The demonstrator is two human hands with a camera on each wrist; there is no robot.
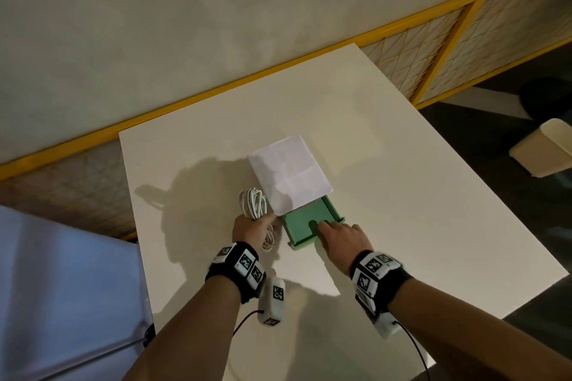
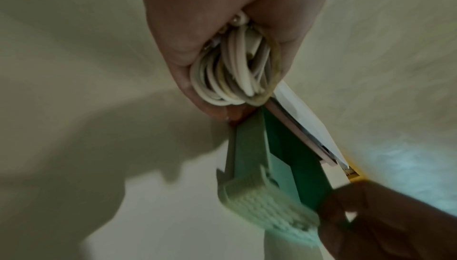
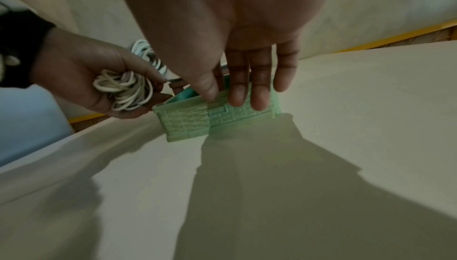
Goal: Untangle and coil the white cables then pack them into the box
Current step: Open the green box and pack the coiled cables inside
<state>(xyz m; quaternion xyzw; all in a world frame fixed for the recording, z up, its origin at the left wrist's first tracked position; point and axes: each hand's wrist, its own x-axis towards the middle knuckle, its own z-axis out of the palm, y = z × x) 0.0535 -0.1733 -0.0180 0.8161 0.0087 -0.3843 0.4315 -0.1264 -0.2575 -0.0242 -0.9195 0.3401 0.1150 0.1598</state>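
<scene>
A coiled bundle of white cables (image 1: 253, 204) (image 2: 230, 80) (image 3: 123, 92) is gripped in my left hand (image 1: 250, 226) (image 3: 81, 62), just left of the box. The box is a green drawer (image 1: 297, 223) (image 2: 249, 147) (image 3: 188, 121) pulled partly out from under a white cover (image 1: 288, 173) (image 2: 304, 111). What shows of the drawer holds nothing. My left fingertips touch the cover's near corner. My right hand (image 1: 340, 238) (image 3: 247, 68) (image 2: 383, 215) lies with straight fingers against the drawer's ribbed front wall.
The box sits mid-table on a white table (image 1: 402, 226). A cream bin (image 1: 544, 151) stands on the dark floor to the right. A yellow-framed partition (image 1: 448, 37) runs behind the table. Blue cloth (image 1: 62, 288) lies at the left edge.
</scene>
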